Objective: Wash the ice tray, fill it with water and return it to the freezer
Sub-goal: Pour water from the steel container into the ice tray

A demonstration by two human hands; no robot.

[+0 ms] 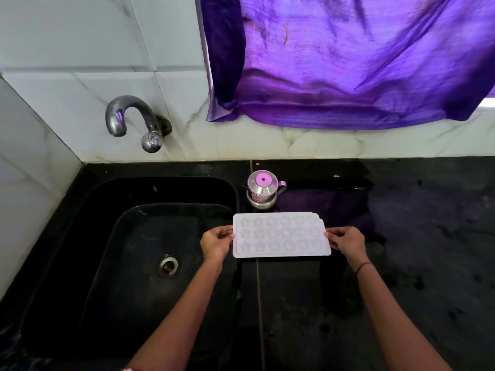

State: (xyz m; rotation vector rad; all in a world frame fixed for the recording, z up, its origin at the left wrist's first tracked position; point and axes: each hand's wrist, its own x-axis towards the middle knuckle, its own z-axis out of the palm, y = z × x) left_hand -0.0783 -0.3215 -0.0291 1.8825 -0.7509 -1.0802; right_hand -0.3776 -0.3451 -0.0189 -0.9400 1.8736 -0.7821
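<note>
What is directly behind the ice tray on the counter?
A small steel pot with a pink-topped lid stands on the black counter just behind the ice tray, held by the left hand and right hand. Its contents are hidden.

Your route left into the sink (pixel 112 236) is open, with only the tap (pixel 128 116) overhanging its far-left side. Just beyond the ice tray (pixel 281 235) a steel pot (pixel 263 192) blocks the far side. The counter (pixel 428 236) to your right lies bare.

Bare forearms; beaded bracelet (pixel 363 265), right wrist
</note>
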